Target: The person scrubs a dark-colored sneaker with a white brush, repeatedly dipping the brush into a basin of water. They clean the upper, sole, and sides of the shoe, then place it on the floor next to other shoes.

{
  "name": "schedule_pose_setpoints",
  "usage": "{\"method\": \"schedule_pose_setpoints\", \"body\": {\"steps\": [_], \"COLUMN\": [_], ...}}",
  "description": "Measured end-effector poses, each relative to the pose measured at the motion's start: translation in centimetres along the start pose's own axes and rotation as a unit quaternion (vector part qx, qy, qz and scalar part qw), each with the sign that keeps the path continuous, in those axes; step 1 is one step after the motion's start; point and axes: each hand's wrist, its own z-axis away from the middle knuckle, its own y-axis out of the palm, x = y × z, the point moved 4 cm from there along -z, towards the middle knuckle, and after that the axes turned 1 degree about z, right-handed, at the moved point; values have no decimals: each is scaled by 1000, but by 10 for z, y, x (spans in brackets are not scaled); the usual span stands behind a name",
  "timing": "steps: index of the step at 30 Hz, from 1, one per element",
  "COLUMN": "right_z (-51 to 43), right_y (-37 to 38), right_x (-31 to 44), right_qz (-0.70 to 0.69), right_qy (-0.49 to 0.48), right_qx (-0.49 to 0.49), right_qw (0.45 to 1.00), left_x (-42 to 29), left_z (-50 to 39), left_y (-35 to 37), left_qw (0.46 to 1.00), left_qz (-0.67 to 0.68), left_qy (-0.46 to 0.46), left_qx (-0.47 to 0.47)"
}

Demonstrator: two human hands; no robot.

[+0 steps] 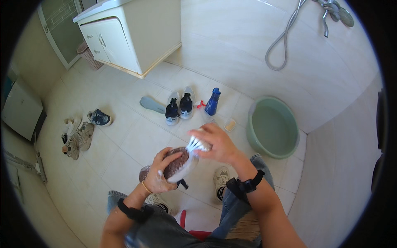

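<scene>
My left hand [161, 175] grips a shoe [181, 170] with a brown upturned sole and a white side, and some white foam clings to the skin. In my right hand [214, 142] is a scrub brush [198, 144] with white bristles, which touch the shoe near its upper end. Partly behind my left hand, another brown-soled thing [144, 173], perhaps the matching shoe, shows low in the view.
A green basin of water [273, 128] stands at the right by the wall. Ahead are a blue bottle [212, 102], a soap dish [230, 125], black and white sneakers [186, 104] and an insole [152, 104]. Several more shoes [77, 136] lie left; a white cabinet [152, 34] stands behind.
</scene>
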Motion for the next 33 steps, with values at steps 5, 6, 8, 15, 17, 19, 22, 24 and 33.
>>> {"method": "schedule_pose_setpoints", "body": {"steps": [5,6,8,15,17,19,22,24,33], "right_z": [0,2,6,-3,1,5,1,-2,16], "right_y": [-7,0,3,-14,-10,2,1,2,61], "right_x": [18,33,40,5,25,30,-3,-19,-27], "right_qz": [39,44,62,22,23,38,76,158,-620], "right_qy": [-50,-126,-202,9,-159,-189,-40,61,354], "right_qx": [-16,31,60,-49,-11,81,12,-30,-36], "right_qw": [998,991,976,999,987,978,996,985,699], "left_x": [-4,-4,-2,-4,-4,-3,-7,-11,-13], "left_z": [2,3,3,3,3,3,3,3,-7], "left_y": [0,1,1,3,4,3,2,-2,-17], "left_qw": [996,995,998,985,992,995,992,980,954], "left_qz": [86,95,57,173,123,96,122,190,289], "left_qy": [20,14,-12,2,3,-9,13,40,-77], "left_qx": [-5,-6,-12,16,27,17,44,34,-12]}}
